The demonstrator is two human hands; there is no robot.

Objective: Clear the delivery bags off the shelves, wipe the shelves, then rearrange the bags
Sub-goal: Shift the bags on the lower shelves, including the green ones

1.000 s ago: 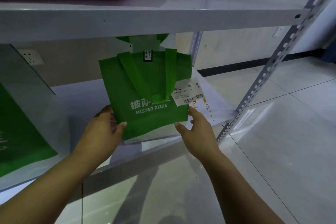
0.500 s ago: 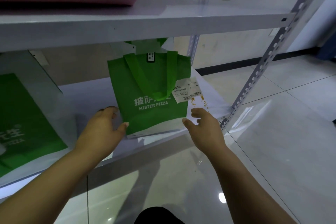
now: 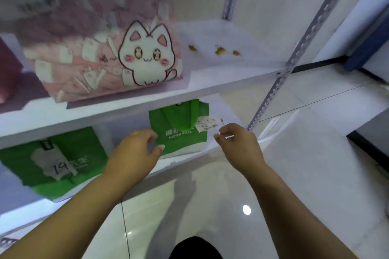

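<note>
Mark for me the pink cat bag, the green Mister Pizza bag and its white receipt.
pink cat bag (image 3: 145, 59), head view, on the cat's face.
green Mister Pizza bag (image 3: 185, 143), head view, front panel below the lettering.
white receipt (image 3: 205, 125), head view, middle of the paper.

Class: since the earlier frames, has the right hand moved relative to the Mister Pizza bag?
Yes. The right hand came off the Mister Pizza bag, rightward.

Both arms reach forward, left forearm coming in from about 8 o'clock and right from 5 o'clock. The left hand (image 3: 136, 149) is palm-down with loosely curled fingers and thumb sticking out, holding nothing. The right hand (image 3: 237, 143) is relaxed and empty too.
</note>
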